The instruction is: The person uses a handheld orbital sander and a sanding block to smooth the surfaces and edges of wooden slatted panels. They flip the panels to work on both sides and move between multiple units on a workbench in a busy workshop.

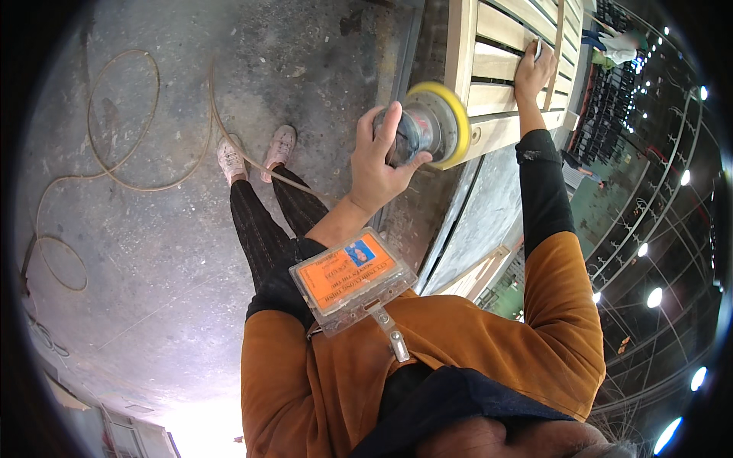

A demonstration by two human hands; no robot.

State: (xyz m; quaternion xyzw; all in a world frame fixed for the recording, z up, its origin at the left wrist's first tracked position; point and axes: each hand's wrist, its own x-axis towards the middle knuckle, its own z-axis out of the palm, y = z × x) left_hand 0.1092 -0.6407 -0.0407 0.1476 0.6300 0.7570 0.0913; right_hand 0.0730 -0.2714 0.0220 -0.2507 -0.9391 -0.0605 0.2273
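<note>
My left hand (374, 168) is wrapped round the body of a round orbital sander (416, 133) with a yellow-edged pad. The sander is tilted on its side, its pad turned toward the corner of a slatted pale wood frame (460, 46); whether they touch I cannot tell. Across the slats, my right hand (534, 75) is closed on a small, thin whitish thing (537, 50) that sticks up between the fingers. Its kind is not clear. A round hole shows in the frame's near rail (496, 131).
A thin tan air hose (210, 130) loops over the grey, stained floor (153, 252) on the left and runs toward my left forearm. Below the frame is a grey flat surface (481, 221). A person (618, 47) stands far right, near dark stacked items (607, 114).
</note>
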